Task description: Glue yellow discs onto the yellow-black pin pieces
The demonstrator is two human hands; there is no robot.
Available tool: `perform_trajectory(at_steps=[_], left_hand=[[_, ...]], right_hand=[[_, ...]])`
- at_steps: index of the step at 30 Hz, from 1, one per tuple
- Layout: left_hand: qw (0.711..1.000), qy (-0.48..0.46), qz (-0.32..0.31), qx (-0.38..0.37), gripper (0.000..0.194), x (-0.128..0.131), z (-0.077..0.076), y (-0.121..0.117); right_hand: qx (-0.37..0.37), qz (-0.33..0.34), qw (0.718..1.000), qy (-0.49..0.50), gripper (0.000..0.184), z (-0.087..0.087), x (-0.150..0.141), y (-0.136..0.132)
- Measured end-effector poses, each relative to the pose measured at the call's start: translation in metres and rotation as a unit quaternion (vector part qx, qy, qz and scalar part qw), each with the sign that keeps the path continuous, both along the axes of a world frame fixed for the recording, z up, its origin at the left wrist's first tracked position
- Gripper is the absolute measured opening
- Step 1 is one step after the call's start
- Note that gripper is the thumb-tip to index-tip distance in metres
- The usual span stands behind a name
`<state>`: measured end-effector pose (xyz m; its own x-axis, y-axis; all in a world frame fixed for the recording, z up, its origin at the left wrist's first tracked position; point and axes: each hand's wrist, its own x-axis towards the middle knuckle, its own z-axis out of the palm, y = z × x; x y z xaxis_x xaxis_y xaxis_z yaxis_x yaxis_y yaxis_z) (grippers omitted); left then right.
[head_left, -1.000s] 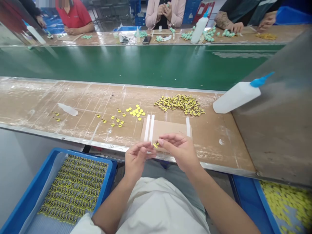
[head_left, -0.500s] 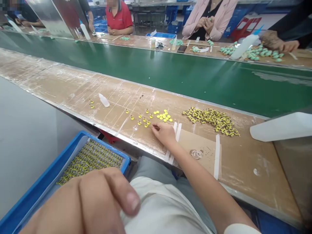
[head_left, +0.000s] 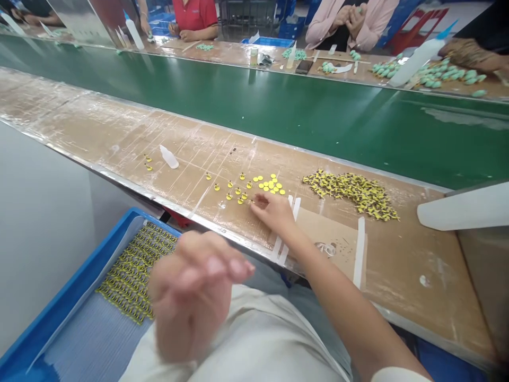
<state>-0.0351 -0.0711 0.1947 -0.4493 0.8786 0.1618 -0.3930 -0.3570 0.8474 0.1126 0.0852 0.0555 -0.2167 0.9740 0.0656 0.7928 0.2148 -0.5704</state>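
My right hand (head_left: 274,212) rests low over the table, thumb and fingers curled together in a pinch; what sits between the fingertips is too small to make out. Just beyond its fingertips stand several small yellow-and-black figures on round bases (head_left: 240,200). Several flat yellow discs (head_left: 271,184) lie a little beyond the knuckles. My left hand (head_left: 194,292) hangs close to the camera above my lap, fingers bent and blurred, so its grip is unclear. Below and left of it is a blue tray (head_left: 131,212) lined with white sheet, bearing rows of yellow-and-black pieces (head_left: 131,270).
A heap of yellow-and-black pieces (head_left: 353,193) lies to the right. A small white bottle (head_left: 169,157) lies on the left. A large white container (head_left: 465,207) juts in at right. Beyond runs a green conveyor belt (head_left: 238,106), with several people at work across it.
My left hand has drawn back and turned, showing more of the tray. My right hand stays near the figures, its fingers slightly shifted. The view has tilted a little.
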Motion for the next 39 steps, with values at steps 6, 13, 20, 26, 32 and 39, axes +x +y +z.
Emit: perform_trajectory(at_steps=[6, 13, 20, 26, 32, 39], left_hand=[[0.974, 0.03, -0.135, -0.181, 0.02, 0.033, -0.121, 0.013], [0.94, 0.104, -0.125, -0.299, 0.027, 0.02, -0.189, -0.024], [0.932, 0.145, -0.12, -0.311, 0.035, 0.027, -0.192, -0.024], [0.945, 0.132, -0.121, -0.274, 0.035, 0.037, -0.188, -0.015], [0.948, -0.015, -0.161, -0.275, 0.037, 0.046, -0.155, 0.014], [0.931, -0.061, -0.309, -0.187, 0.029, 0.08, -0.101, 0.035]], right_hand=[[-0.064, -0.03, 0.994, -0.088, 0.021, 0.021, 0.044, 0.038], [-0.131, -0.021, 0.986, -0.102, 0.015, 0.021, 0.061, 0.057], [-0.163, 0.008, 0.983, -0.088, 0.027, 0.021, 0.051, 0.056], [-0.186, 0.035, 0.981, -0.05, 0.031, 0.03, 0.04, 0.067], [-0.077, 0.088, 0.989, 0.087, 0.012, 0.067, 0.064, 0.021], [0.248, 0.178, 0.9, 0.312, 0.006, 0.079, 0.114, -0.095]])
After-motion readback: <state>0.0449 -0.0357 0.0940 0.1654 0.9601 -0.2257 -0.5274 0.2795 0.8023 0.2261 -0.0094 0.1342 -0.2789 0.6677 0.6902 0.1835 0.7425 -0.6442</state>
